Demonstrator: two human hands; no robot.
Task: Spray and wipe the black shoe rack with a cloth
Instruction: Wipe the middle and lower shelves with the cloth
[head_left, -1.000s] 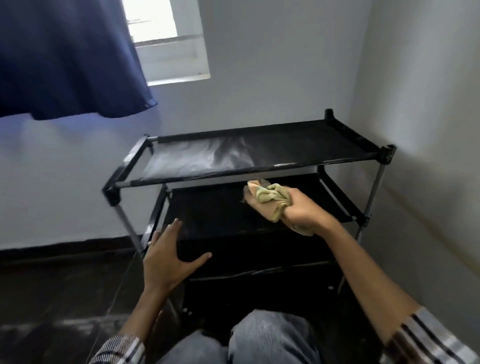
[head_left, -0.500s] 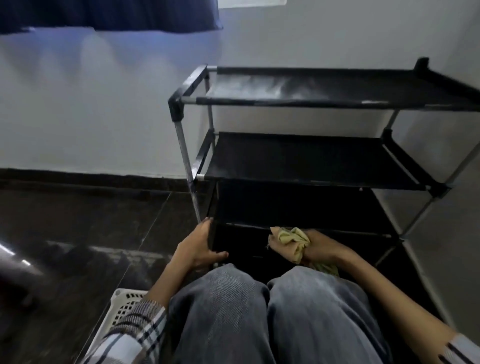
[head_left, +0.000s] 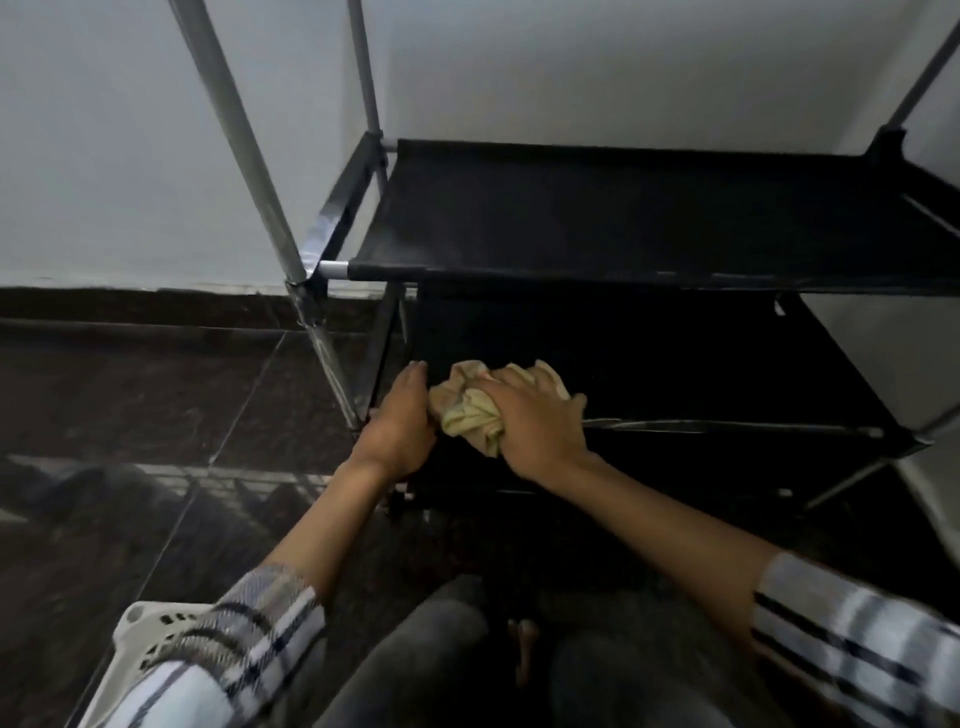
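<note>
The black shoe rack (head_left: 623, 218) with grey metal poles stands in the corner of the room, and two of its fabric shelves show. My right hand (head_left: 540, 421) grips a crumpled yellow-green cloth (head_left: 467, 413) and presses it on the left front of the lower shelf (head_left: 701, 374). Just left of the cloth, my left hand (head_left: 400, 415) holds the lower shelf's left end by the frame, its fingers pointing forward. No spray bottle is in view.
A white plastic basket (head_left: 137, 623) sits at the lower left beside my sleeve. Dark glossy floor tiles (head_left: 156, 405) spread to the left. White walls close in behind the rack and on its right. My knees in jeans (head_left: 415, 665) are at the bottom.
My view has dropped from the top shelf to the lower ones. My right hand carried the cloth down onto the lower shelf, and my left hand took hold of the frame beside it.
</note>
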